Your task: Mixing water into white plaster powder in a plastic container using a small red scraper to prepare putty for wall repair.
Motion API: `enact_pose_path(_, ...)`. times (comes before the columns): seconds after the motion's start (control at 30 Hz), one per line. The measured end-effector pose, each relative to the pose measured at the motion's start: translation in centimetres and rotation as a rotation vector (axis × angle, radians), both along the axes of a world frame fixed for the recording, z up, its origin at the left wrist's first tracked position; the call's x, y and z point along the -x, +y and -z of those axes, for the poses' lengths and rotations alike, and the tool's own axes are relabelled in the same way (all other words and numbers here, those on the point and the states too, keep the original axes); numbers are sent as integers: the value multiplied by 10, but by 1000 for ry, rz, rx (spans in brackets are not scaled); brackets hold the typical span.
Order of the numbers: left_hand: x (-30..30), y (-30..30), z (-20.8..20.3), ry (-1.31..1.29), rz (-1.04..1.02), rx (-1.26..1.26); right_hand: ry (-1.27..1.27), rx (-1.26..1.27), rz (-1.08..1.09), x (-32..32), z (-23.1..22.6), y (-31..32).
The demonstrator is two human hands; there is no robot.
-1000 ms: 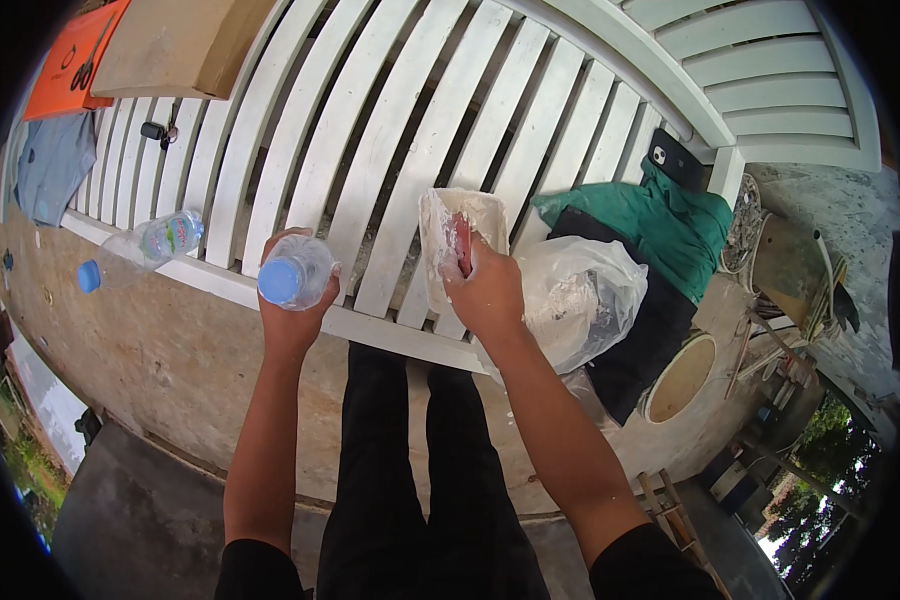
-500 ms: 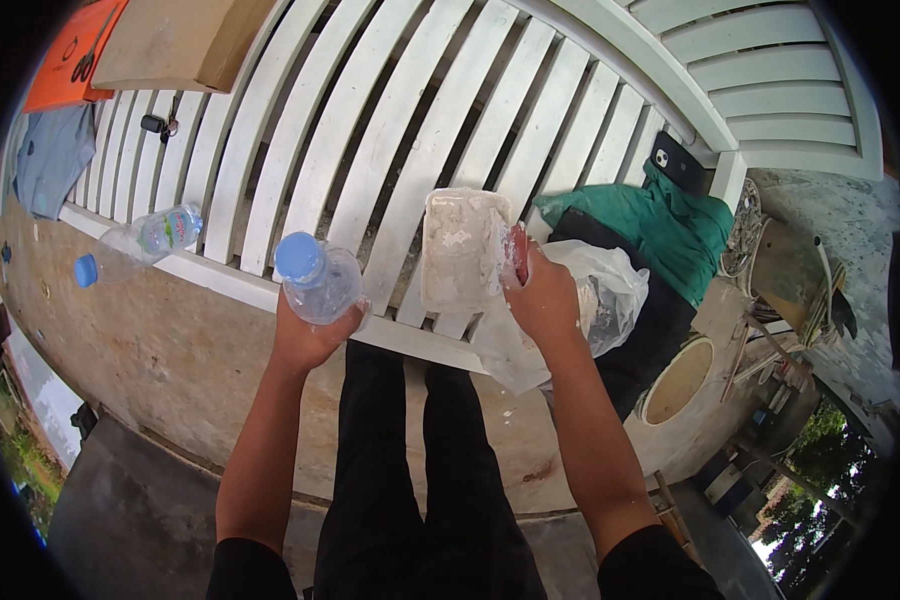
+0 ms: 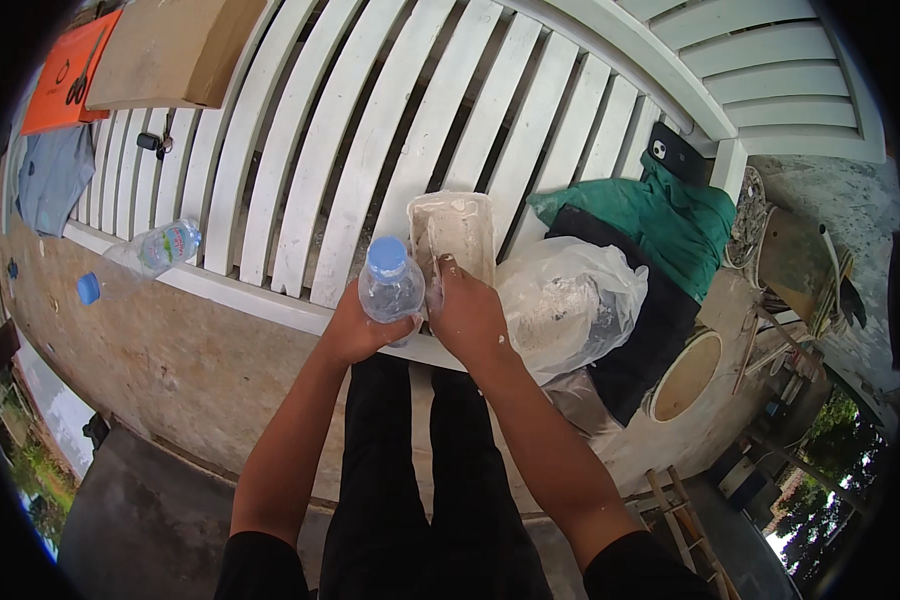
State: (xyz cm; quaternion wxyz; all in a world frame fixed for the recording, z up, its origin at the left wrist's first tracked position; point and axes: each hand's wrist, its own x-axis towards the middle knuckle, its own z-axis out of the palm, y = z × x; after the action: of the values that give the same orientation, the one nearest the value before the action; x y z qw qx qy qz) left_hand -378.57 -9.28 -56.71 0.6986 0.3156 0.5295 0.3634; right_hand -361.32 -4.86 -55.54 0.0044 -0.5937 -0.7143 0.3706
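Note:
My left hand (image 3: 358, 328) is wrapped round a clear plastic bottle (image 3: 391, 296) with a blue cap (image 3: 387, 256) on it. The bottle is upright above the bench's front edge. Close against its right side is my right hand (image 3: 473, 318), its fingers curled and specked with white. What those fingers hold, if anything, is hidden. Just beyond them a shallow off-white tray (image 3: 480, 222) coated with pale powder or paste lies on the slats. To the right of my right hand rests a crumpled clear plastic bag (image 3: 577, 300), smeared with white.
The white slatted bench (image 3: 355, 150) also carries a second blue-capped bottle (image 3: 160, 250) on its side, keys (image 3: 153, 141), a cardboard box (image 3: 170, 50), scissors (image 3: 80, 85) on an orange item, green-and-black cloth (image 3: 670, 225) and a phone (image 3: 675, 155). A round tub (image 3: 687, 375) stands at right.
The left hand and bottle have moved right, over to the tray's near side. My right hand has moved left from the tray's right edge to beside the bottle. Less pale material shows in the tray.

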Motion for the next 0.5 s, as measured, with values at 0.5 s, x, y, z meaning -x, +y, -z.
enact_pose_path(0.5,9,11,-1,-7,40,19,75,6,-68,-3,-2,12)
